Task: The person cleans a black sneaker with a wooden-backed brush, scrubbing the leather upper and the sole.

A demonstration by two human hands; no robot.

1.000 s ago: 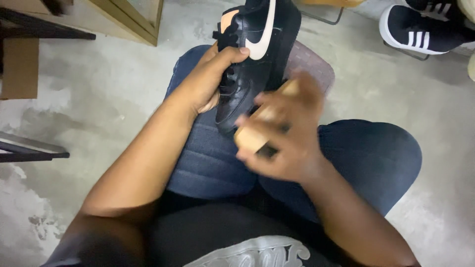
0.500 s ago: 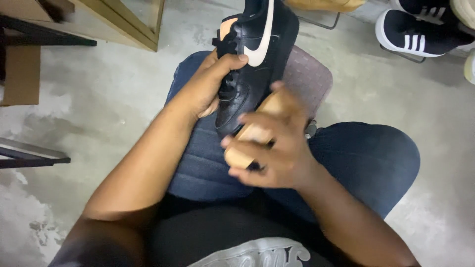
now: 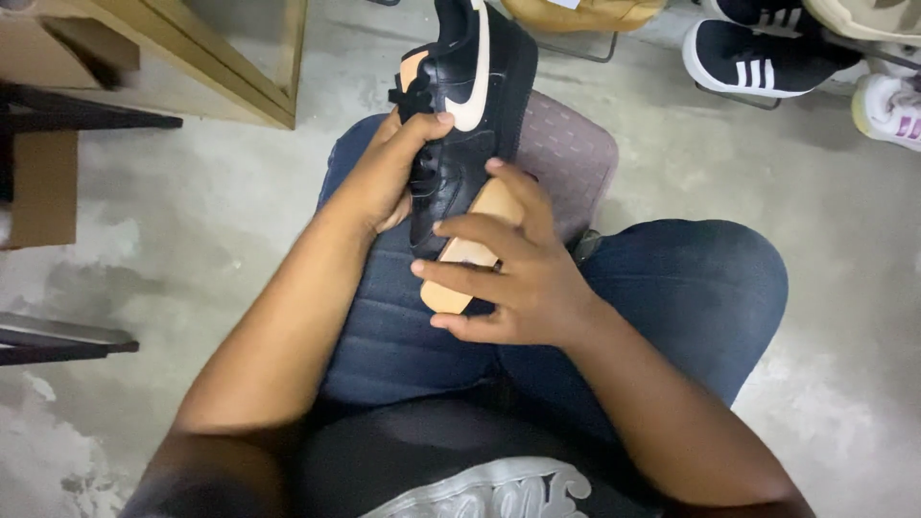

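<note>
Gripping black sneaker (image 3: 470, 105) w/ left hand (image 3: 389, 177), right hand (image 3: 504, 278) curled round tan wooden brush (image 3: 465, 254), brown cardboard box (image 3: 43, 187) far left.

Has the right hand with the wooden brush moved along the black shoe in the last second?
Yes. The right hand and wooden brush slid up along the black shoe, farther from the person's body.

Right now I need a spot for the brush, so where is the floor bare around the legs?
Bare concrete floor lies between the wooden frame and the left knee, and right of the right knee. Crowded top right: a striped shoe and others.
</note>
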